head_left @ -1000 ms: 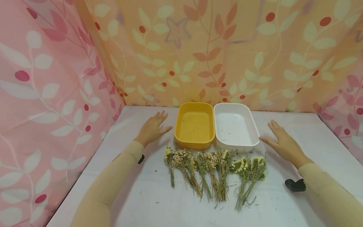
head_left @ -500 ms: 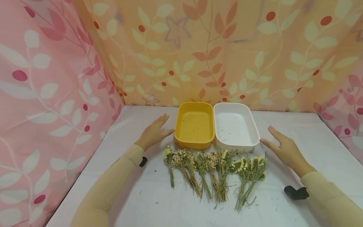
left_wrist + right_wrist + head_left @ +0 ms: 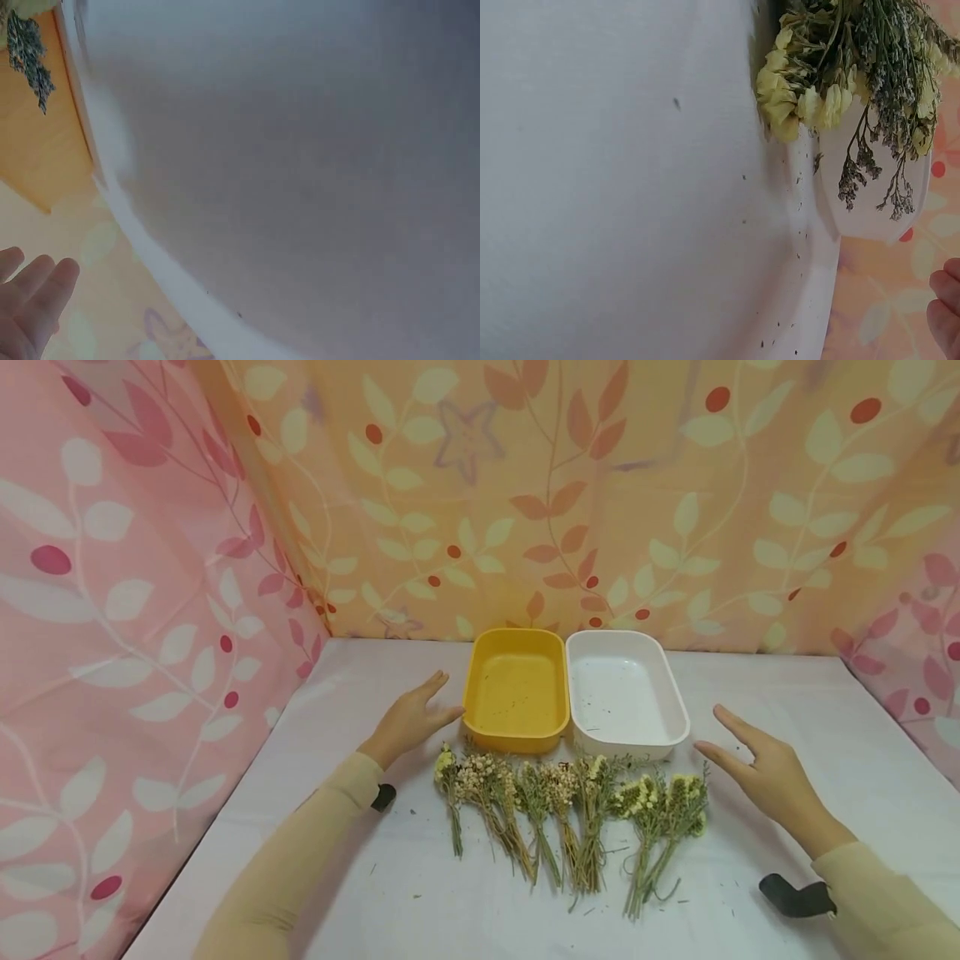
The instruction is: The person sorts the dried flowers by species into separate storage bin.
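My left hand (image 3: 408,722) is held beside the yellow tray (image 3: 517,744), fingers extended and thumb tip right at its left rim. To the right of the white tray (image 3: 628,749), my right hand (image 3: 772,768) hovers with thumb and fingers spread, holding nothing. Several small bunches of dried flowers (image 3: 589,852) lie in a row in front of the two trays, stems toward me. Yellow blossoms (image 3: 780,105) and dark sprigs show large in the right wrist view. Only a few fingertips (image 3: 61,281) appear in the left wrist view.
The trays stand side by side near the back of the white-covered table (image 3: 420,927). Flowered curtains (image 3: 555,485) hang behind and along both sides. Bits of dried plant litter lie on the cloth and inside both trays.
My right hand has drawn back toward me and away from the white tray's rim. My left hand has turned and shifted slightly toward the yellow tray. Trays and flowers have stayed put.
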A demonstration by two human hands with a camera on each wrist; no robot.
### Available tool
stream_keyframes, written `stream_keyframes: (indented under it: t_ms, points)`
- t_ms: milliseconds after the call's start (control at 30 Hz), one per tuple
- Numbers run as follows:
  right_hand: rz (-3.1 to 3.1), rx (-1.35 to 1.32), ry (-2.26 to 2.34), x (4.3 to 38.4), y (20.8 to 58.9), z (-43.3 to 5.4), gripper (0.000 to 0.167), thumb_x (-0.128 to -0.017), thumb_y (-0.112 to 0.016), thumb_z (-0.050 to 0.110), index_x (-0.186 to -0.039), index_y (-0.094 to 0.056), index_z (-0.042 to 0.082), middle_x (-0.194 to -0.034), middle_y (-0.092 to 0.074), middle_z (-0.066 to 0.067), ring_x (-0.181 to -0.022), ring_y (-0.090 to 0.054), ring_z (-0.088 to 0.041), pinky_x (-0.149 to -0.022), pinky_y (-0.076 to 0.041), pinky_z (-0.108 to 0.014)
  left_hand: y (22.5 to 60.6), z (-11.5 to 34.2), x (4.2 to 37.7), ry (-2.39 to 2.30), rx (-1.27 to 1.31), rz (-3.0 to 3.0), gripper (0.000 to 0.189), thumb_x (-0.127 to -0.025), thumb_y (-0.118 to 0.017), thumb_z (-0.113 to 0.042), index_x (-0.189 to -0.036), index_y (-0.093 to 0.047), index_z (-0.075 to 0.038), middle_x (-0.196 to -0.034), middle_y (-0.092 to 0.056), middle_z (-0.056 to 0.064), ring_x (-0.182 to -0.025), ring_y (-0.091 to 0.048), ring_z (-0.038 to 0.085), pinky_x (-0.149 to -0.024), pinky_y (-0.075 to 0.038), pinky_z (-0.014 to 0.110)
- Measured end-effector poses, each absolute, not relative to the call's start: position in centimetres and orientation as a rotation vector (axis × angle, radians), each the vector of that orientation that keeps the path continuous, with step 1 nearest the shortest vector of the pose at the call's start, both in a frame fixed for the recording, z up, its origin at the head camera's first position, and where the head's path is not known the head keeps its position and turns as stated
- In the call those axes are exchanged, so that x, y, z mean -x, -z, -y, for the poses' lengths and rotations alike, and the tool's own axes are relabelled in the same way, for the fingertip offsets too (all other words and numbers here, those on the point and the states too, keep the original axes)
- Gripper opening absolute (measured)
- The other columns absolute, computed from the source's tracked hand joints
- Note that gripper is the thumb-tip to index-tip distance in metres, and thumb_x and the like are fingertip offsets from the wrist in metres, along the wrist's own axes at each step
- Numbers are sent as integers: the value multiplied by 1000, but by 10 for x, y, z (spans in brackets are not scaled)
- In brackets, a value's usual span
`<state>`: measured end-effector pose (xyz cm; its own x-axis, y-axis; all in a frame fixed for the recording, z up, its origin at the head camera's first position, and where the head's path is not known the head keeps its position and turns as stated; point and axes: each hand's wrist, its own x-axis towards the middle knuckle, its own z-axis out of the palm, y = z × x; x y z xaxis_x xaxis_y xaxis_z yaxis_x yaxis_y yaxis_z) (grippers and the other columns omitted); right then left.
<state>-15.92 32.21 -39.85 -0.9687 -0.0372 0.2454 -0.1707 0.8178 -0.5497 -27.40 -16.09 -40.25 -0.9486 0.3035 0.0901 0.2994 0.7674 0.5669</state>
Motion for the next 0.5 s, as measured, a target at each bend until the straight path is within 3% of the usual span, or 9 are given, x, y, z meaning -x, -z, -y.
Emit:
stream_keyframes:
  t_ms: [200,400,500]
  points:
    - [2727,-155,-879,149,401,-322,66,-97,-64,35,-153,-40,10,-150,-42,-28,-130,-42,-60,-101,-34,-76,405,159,271,-1018,-473,-2903,75,-95,-63,-51,-156,-34,-20,-164,-29,4,-149,-32,33,-122,-32,54]
    - [2753,-123,-892,139,403,-320,65,-98,-64,35,-154,-40,14,-148,-44,-28,-126,-44,-61,-96,-38,-76,405,158,266,-1125,-426,-2811,79,-93,-63,-55,-157,-32,-22,-164,-29,3,-135,-50,43,-114,-43,55]
    - [2748,-109,-910,136,403,-317,63,-97,-65,34,-152,-42,14,-145,-47,-28,-125,-46,-61,-93,-41,-75,405,157,266,-1166,-421,-2773,82,-93,-62,-57,-157,-31,-19,-164,-28,5,-132,-53,43,-111,-47,53]
